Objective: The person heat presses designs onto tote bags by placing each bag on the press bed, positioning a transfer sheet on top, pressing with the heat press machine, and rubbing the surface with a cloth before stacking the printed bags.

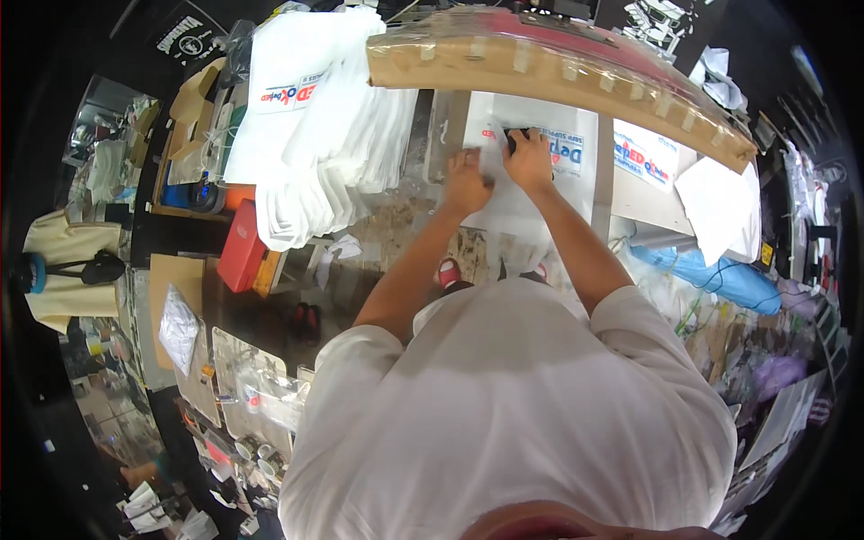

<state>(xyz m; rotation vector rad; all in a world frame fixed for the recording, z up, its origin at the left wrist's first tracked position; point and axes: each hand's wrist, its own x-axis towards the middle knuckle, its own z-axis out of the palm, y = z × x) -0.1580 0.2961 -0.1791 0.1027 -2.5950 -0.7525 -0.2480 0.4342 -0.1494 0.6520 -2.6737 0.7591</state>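
A white printed bag or sheet with red and blue print lies flat in front of me. My right hand is on its upper part, fingers wrapped round a small dark object whose kind is mostly hidden under the fingers. Close by, my left hand is at the left edge of the white piece. Its fingers look bent and are smeared by motion, so whether they grip the material cannot be made out.
A thick stack of white printed bags hangs over the table's edge at left. Beyond my hands stretches a long taped cardboard-edged frame. More printed pieces lie at right, above a blue plastic bundle. A red box stands lower left.
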